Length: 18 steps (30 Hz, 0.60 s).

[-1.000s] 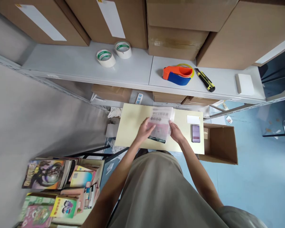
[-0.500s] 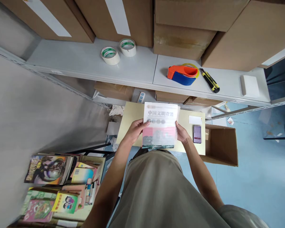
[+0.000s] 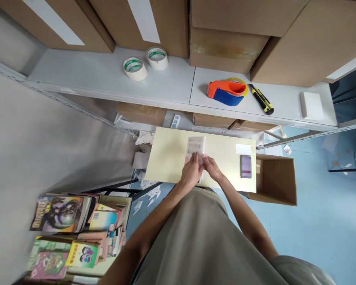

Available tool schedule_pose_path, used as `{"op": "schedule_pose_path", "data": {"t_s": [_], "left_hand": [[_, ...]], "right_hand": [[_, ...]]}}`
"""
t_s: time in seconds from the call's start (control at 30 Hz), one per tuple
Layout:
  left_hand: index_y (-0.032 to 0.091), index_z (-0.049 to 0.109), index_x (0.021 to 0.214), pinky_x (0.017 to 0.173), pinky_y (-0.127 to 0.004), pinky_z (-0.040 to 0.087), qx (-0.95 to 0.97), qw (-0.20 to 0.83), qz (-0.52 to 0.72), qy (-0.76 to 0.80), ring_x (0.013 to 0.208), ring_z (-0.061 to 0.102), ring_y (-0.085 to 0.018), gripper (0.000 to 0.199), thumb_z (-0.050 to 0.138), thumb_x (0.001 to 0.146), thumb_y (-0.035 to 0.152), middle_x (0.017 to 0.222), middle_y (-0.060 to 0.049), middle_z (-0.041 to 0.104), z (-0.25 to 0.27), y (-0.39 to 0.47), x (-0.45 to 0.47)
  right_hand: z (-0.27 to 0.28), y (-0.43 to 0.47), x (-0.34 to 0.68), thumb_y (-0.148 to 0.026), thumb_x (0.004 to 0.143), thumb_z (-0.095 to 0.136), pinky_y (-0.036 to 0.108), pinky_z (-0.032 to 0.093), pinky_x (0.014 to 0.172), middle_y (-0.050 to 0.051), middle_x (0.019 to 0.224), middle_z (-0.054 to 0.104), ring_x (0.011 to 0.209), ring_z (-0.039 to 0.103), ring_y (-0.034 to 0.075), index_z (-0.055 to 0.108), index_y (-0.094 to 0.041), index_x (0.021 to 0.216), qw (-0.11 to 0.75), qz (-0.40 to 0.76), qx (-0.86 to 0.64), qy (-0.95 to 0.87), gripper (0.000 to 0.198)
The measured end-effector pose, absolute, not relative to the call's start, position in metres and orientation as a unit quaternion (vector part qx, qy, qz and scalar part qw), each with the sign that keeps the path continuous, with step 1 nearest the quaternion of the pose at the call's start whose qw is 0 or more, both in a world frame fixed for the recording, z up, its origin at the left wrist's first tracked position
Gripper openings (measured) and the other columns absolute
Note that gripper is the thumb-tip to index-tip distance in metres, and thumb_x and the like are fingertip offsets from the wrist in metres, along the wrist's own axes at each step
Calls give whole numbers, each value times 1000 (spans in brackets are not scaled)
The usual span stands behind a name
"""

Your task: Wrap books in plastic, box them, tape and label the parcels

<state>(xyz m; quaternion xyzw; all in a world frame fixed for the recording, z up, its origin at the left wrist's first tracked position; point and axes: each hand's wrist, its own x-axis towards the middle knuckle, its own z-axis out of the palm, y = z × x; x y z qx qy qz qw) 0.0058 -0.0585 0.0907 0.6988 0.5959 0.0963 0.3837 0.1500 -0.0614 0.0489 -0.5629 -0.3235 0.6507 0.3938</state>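
Note:
A book with a pale cover and some pink, in what looks like a clear plastic sleeve, is held over the cream tabletop. It is turned so that only a narrow part of the cover faces me. My left hand is closed over the front of the book and hides its lower part. My right hand pinches its right edge, close beside the left fingers. To the right on the table lie a phone and a white slip of paper.
On the grey shelf ahead are tape rolls, an orange-blue tape dispenser, a utility knife and a white block. Cardboard boxes stand behind. An opened carton is at right, stacked books at lower left.
The book was held flat and wide with a hand on each side. Now it is turned narrow, and my hands have come together at its lower right part.

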Motion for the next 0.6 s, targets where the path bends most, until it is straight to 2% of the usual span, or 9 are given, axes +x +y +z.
{"op": "schedule_pose_path", "data": {"t_s": [0.07,0.13,0.17,0.23,0.33,0.4,0.43,0.53,0.6], "left_hand": [[12,45,167,114,-50,55,700,377,93,599,145,65,-42,66,60,104,27,170,-26,53,88,-58,9],[14,53,161,106,-46,57,689,386,101,605,131,73,-38,59,57,102,20,152,-22,70,85,-51,2],[15,59,155,102,-43,58,676,400,113,608,122,77,-36,54,56,101,19,140,-20,77,84,-45,-5],[17,69,140,93,-39,58,637,459,160,598,105,78,-31,45,57,98,20,118,-14,83,82,-31,-24],[16,75,127,83,-34,58,542,602,262,525,97,76,-27,42,64,90,33,111,-11,82,85,-14,-58],[16,75,129,81,-33,58,466,674,308,482,97,76,-26,51,71,85,41,111,-11,83,91,-9,-76],[16,75,131,81,-33,58,434,696,323,471,98,77,-27,56,75,83,43,112,-11,83,94,-8,-83],[17,75,135,82,-34,58,381,729,343,454,104,78,-30,66,84,77,47,117,-14,83,102,-9,-96],[16,75,137,81,-34,58,369,738,343,448,106,78,-32,70,87,75,47,120,-15,83,104,-9,-101]], "right_hand": [[50,-65,148,-90,88,69,35,59,76,1,75,66,77,63,20,66,-24,78,399,658,-553,-320,67],[54,-67,150,-87,89,71,39,63,92,5,102,79,101,73,24,78,-25,100,403,686,-516,-319,63],[56,-68,152,-84,90,73,43,62,102,6,120,80,117,73,27,80,-27,114,403,697,-498,-323,62],[60,-66,161,-80,89,77,49,56,117,7,151,73,141,66,32,78,-32,135,402,690,-498,-338,67],[65,-63,181,-75,79,89,55,48,127,10,166,62,156,54,38,76,-30,144,413,601,-591,-345,80],[68,-62,195,-70,74,95,56,49,126,12,166,62,156,54,40,73,-28,148,423,568,-627,-324,87],[71,-62,200,-68,75,96,56,51,124,13,162,65,152,58,40,72,-28,149,425,578,-622,-313,87],[80,-64,208,-64,78,95,52,61,109,11,132,83,123,76,35,82,-26,132,416,647,-565,-300,68],[85,-64,206,-61,77,97,49,65,96,9,113,87,105,80,32,87,-25,116,416,659,-548,-303,54]]}}
